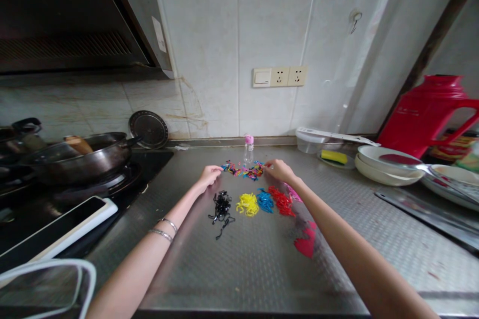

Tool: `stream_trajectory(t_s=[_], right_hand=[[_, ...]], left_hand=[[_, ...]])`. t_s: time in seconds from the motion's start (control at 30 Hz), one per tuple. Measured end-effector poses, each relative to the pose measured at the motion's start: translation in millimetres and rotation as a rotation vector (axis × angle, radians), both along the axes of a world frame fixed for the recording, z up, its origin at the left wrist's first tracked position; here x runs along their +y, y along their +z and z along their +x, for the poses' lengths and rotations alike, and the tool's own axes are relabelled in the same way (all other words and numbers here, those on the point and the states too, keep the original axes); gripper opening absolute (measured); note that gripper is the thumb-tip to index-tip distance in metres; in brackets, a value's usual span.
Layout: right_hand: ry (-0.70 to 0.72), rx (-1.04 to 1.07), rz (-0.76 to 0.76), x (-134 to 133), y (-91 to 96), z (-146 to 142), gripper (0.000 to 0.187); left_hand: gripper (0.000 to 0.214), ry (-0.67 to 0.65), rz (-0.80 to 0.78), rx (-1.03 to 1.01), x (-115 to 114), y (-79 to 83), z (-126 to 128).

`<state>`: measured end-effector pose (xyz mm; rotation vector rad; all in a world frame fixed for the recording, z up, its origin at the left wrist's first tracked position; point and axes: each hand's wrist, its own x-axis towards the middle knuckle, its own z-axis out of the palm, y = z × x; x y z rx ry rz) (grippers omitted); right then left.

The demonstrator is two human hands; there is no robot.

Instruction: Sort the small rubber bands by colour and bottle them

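Note:
A heap of mixed-colour small rubber bands (254,171) lies on the metal counter, just in front of a small clear bottle (248,152) with a pink top. At the heap's left end is my left hand (210,176), its fingers pinched together. My right hand (280,169) is closed at the right end, fingertips touching the edge of the heap. Whatever either pinch holds is too small to make out. Nearer to me are sorted piles of black bands (222,204), yellow bands (247,205), blue bands (265,201) and red bands (282,202). Pink bands (293,193) are partly hidden by my right forearm.
On the left, a pan (86,157) rests on the stove beside a white-edged device (60,229). Stacked bowls (387,167), a yellow sponge (334,157), a knife (430,217) and a red thermos jug (422,114) stand at right. A clear bag with red print (307,241) lies by my right forearm.

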<state>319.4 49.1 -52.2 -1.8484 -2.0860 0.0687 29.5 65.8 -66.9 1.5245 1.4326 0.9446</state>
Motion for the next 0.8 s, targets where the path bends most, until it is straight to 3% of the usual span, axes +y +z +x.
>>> stream_trajectory(t_s=[0.5,0.8], right_hand=[[-0.02,-0.083,0.037,10.6,-0.4,-16.3,0.028],[0.022,0.08,0.187,7.1,4.3,10.0,0.026]], left_hand=[[0.028,0.02,0.064,0.139,0.3,-4.0,2.1],[0.029,0.008,0.082,0.115,5.5,-11.2,0.1]])
